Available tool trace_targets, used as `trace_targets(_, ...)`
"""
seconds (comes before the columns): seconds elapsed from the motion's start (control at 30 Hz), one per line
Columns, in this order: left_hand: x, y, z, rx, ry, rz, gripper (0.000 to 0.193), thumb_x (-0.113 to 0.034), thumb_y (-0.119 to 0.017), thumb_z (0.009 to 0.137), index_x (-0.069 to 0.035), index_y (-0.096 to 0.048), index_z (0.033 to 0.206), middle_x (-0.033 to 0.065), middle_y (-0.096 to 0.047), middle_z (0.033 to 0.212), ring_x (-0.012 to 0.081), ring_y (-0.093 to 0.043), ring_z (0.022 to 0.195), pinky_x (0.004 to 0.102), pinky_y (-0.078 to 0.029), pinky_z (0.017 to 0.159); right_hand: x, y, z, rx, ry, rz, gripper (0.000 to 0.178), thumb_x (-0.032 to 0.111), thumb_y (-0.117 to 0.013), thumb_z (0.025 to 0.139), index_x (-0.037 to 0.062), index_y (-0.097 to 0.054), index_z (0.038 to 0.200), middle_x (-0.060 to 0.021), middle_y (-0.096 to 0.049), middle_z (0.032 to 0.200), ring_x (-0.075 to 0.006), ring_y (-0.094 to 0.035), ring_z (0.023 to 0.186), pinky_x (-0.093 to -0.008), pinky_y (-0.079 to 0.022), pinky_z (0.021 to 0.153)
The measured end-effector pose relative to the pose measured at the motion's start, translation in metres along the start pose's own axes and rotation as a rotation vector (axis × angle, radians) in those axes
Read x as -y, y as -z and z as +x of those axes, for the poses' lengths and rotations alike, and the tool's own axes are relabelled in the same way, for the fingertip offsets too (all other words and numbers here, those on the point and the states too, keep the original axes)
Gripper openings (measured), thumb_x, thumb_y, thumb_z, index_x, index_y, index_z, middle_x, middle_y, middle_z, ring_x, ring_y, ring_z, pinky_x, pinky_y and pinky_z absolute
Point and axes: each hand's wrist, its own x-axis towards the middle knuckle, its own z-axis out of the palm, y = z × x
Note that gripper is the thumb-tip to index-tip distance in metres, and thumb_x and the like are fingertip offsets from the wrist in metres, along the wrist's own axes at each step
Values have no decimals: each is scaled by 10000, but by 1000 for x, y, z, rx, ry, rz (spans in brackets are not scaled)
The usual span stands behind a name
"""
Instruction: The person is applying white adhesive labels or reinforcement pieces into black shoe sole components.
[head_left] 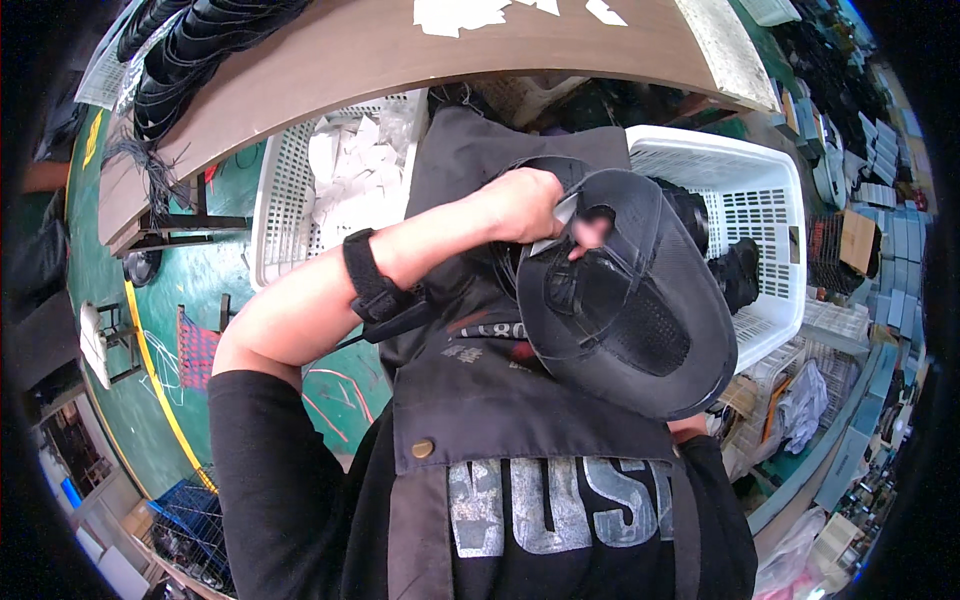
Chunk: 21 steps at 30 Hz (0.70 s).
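Two white baskets [770, 190]: paper scraps [345, 175] left, black hats [735, 270] right.

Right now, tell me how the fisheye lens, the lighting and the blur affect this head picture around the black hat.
Head view: even, bright light with no strong glare; the brown curved workbench edge and white plastic crates bow toward the dark rim. The black mesh-sided brimmed hat is fairly sharp; the left hand on it is slightly soft; a fingertip showing through a hole in the hat is blurred; the right hand is hidden behind the brim.
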Motion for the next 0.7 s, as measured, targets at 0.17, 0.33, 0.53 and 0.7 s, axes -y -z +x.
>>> trace_targets(0.17, -4, 21, -1, 387, 28, -720, 446, -112, -608, 842, 39, -512, 1251, 87, -646, 806, 120, -620, 678, 242, -523, 620, -8, 12, -10, -117, 60, 206, 153, 141, -531, 952, 5, -563, 1015, -139, -654, 950, -201, -654, 713, -258, -505, 591)
trace_targets(0.33, -1, 39, -14, -322, -519, 67, 460, -21, -565, 757, -41, -558, 1217, 125, -610, 1050, 261, -599, 978, 354, -509, 804, -12, 19, -8, -210, 102, 393, 152, 137, -534, 949, 6, -568, 1018, -131, -656, 948, -191, -648, 710, -253, -498, 590)
trace_targets(0.53, -17, 21, -1, -456, -1044, 661, 338, -197, -483, 814, -65, -604, 1100, 68, -533, 1284, 239, -464, 1238, 344, -441, 888, -9, 22, -9, -354, 136, 584, 151, 133, -538, 945, 7, -575, 1020, -122, -657, 946, -179, -642, 706, -248, -490, 589)
trace_targets(0.7, 1, 77, 21, -379, -985, 739, 239, -200, -556, 756, -71, -615, 948, 56, -605, 1048, 236, -503, 1181, 330, -504, 752, -18, 31, -6, -487, 118, 686, 151, 129, -542, 942, 7, -580, 1022, -114, -658, 944, -170, -637, 702, -243, -483, 588)
